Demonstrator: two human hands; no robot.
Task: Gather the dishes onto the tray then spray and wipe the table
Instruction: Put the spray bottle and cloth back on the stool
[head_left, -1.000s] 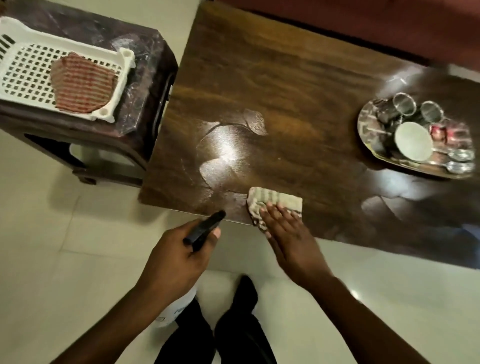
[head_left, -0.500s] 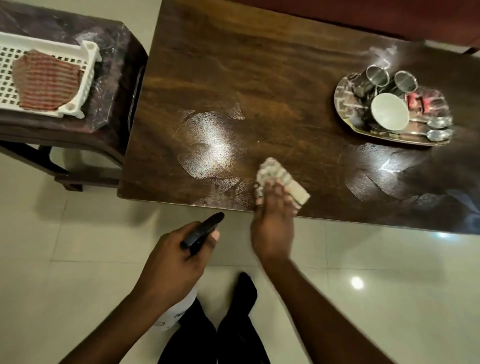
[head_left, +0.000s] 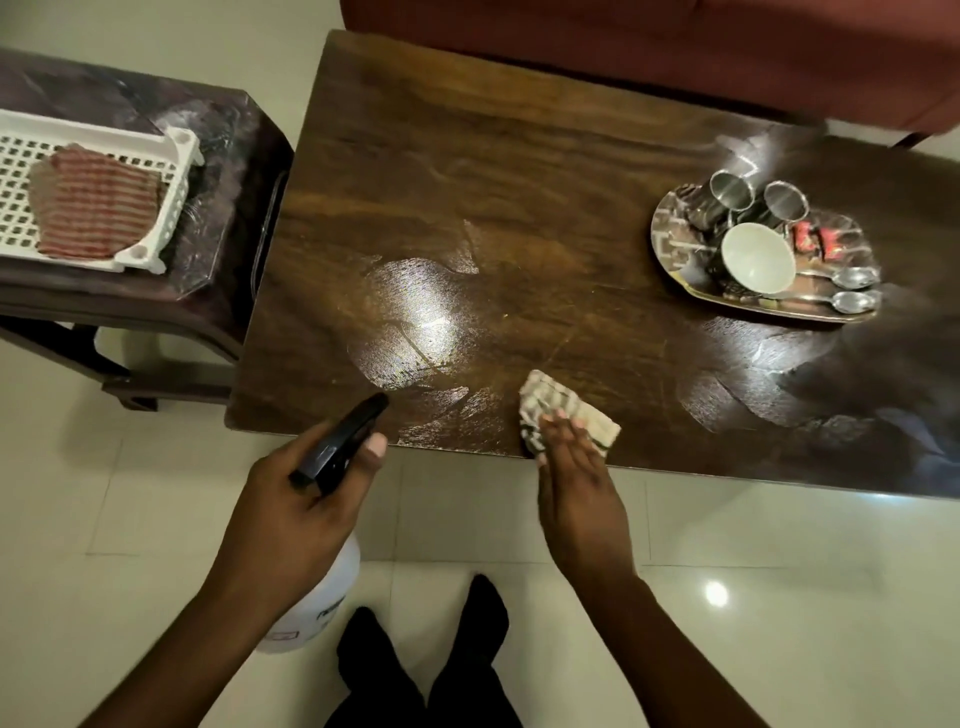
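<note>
My right hand (head_left: 576, 483) presses a folded striped cloth (head_left: 569, 410) flat against the dark wooden table (head_left: 519, 208), close to its near edge. My left hand (head_left: 296, 514) grips a spray bottle (head_left: 332, 597) by its black trigger head, held over the floor just short of the table edge. A steel tray (head_left: 670, 249) at the table's right end holds two steel cups (head_left: 753, 195), a white bowl (head_left: 757, 264), two spoons (head_left: 852, 288) and red wrappers (head_left: 815, 240). Wet sheen patches lie on the wood.
A dark side table (head_left: 223, 171) stands left of the table, carrying a white plastic basket (head_left: 171, 208) with a red striped cloth (head_left: 93, 208) in it. A red sofa (head_left: 675, 47) runs along the far side. My black-clad legs (head_left: 431, 670) stand on pale floor tiles.
My right hand has slid the cloth rightward along the table's near edge. My left hand keeps its grip on the spray bottle, barely shifted.
</note>
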